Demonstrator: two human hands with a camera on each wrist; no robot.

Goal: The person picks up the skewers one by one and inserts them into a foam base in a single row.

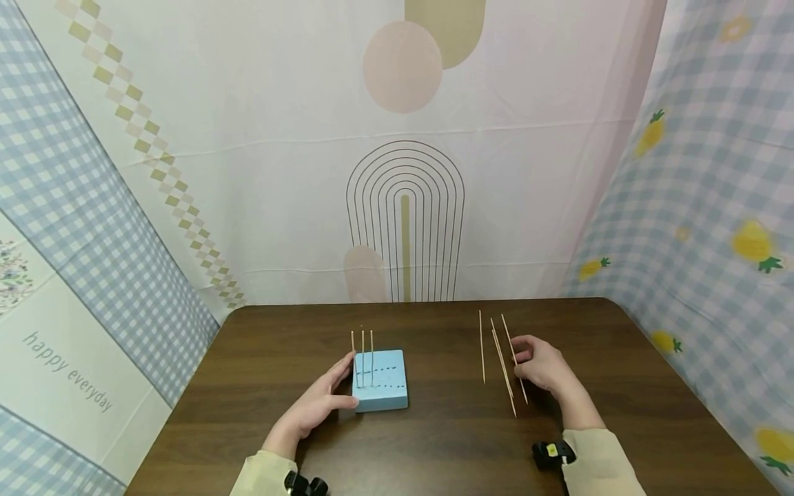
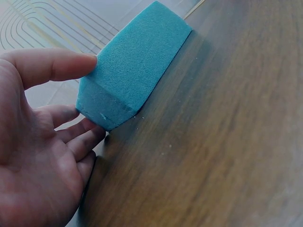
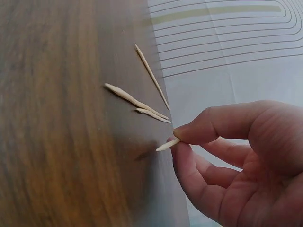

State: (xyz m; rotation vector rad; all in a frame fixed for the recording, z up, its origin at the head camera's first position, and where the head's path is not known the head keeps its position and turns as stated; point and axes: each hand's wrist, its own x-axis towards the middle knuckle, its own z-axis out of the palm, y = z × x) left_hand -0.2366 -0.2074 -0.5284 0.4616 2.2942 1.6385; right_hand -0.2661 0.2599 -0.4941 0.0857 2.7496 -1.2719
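My left hand (image 1: 315, 405) holds the left side of a light blue foam block (image 1: 389, 395), the thumb at its near corner and the fingers along its side. Rows of small holes mark the block's top, and three thin wooden skewers (image 1: 372, 355) stand upright near its left edge. In the left wrist view the plain side of the block (image 2: 137, 56) faces the camera. Over on the right, my right hand (image 1: 542, 363) pinches one wooden skewer between thumb and fingertips; its pointed end (image 3: 166, 145) sticks out past them in the right wrist view.
Left of the right hand, more skewers lie on the dark wooden table (image 1: 434, 448): a lone skewer (image 1: 482, 351) and two close together (image 1: 505, 375). A patterned cloth (image 1: 298, 207) hangs behind the table's far edge, with checked cloths at both sides.
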